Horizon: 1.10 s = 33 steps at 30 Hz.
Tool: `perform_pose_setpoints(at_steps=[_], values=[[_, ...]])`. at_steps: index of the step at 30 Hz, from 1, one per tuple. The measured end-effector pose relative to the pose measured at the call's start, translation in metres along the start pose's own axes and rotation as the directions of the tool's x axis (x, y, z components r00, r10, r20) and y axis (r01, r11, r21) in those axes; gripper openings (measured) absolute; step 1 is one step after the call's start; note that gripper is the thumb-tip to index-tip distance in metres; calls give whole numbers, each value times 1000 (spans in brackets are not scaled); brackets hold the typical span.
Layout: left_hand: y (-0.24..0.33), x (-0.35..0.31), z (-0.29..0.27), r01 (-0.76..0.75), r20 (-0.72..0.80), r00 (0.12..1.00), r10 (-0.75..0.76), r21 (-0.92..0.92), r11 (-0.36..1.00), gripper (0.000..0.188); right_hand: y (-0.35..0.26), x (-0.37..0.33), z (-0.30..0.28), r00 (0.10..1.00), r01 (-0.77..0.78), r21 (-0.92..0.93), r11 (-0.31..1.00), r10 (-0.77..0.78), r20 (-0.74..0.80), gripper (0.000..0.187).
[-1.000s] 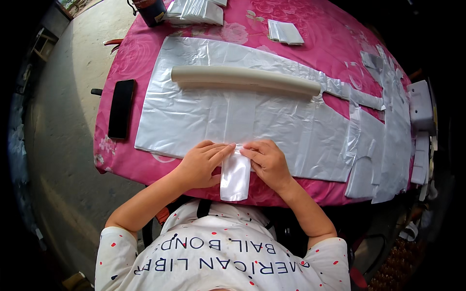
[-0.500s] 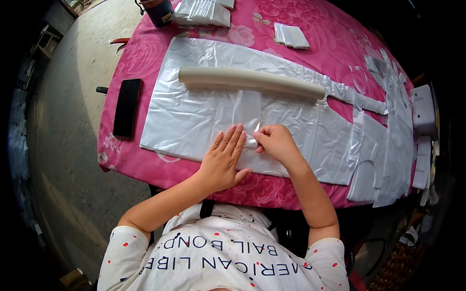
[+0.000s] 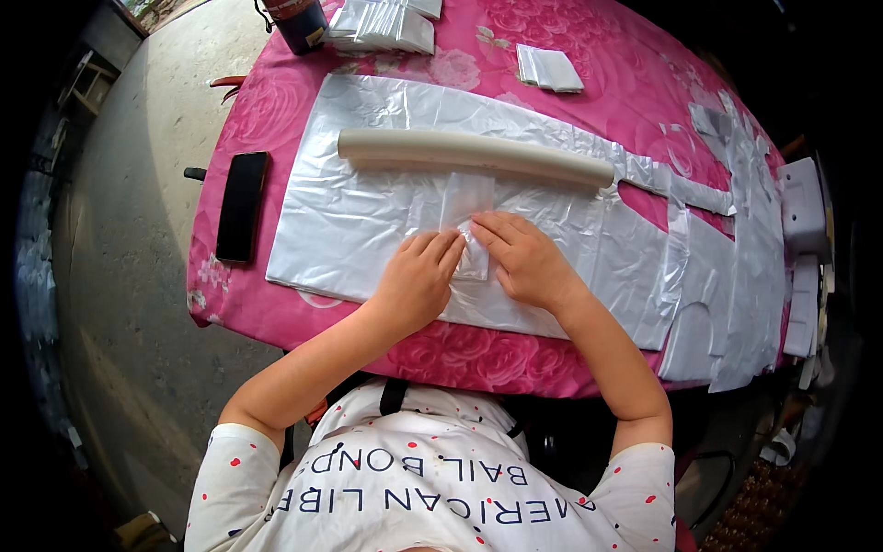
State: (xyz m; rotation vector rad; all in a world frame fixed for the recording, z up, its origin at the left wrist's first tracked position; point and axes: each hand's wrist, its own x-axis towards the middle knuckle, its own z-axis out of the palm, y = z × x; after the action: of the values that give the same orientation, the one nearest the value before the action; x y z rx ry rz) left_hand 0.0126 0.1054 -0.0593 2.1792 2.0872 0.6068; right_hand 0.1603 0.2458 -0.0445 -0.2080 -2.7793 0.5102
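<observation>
A narrow folded plastic bag (image 3: 471, 195), white and translucent, lies on a stack of flat white plastic bags (image 3: 359, 221). Both hands meet over its near half. My left hand (image 3: 416, 281) has its fingers bent and pressed together on the bag's left edge. From the right, my right hand (image 3: 526, 262) holds the film with its fingers drawn together, the tips close to those of the left. Just beyond the folded bag, a long beige tube (image 3: 469, 150) rests across the stack. My fingers partly cover the fold.
A black phone (image 3: 242, 207) lies left on the pink floral tablecloth (image 3: 497, 359). Folded bags sit in a pile (image 3: 386, 26) and a small packet (image 3: 549, 69) at the far side, near a dark container (image 3: 299, 26). Bag handles (image 3: 699, 195) spread rightward.
My left hand has gone from lying flat to bent fingers on the bag. My right hand has moved slightly away from me and left, fingertips now beside the left ones.
</observation>
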Motion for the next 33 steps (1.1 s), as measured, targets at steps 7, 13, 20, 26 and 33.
perform_pose_setpoints(at_steps=[7, 13, 20, 26, 33], values=[[-5, -14, -11, -280, -49, 960, 275, -151, 948, 47, -13, -11, 3, 996, 54, 169, 984, -40, -85, 31], [3, -47, -20, -226, 10, 971, 238, -273, 935, 60, -46, -42, 8, 993, -23, 325, 946, 60, -102, 22], [9, -31, -17, 237, 111, 971, -210, -446, 863, 53, -38, -22, 0, 818, -559, 491, 668, 540, 196, 16], [5, -6, -19, 547, 254, 836, -487, -467, 695, 66, -30, 10, -8, 507, -848, 442, 292, 690, 516, 27], [6, -7, -20, 214, -30, 975, -222, -172, 962, 77, -25, 14, -5, 464, -877, 397, 270, 690, 556, 29]])
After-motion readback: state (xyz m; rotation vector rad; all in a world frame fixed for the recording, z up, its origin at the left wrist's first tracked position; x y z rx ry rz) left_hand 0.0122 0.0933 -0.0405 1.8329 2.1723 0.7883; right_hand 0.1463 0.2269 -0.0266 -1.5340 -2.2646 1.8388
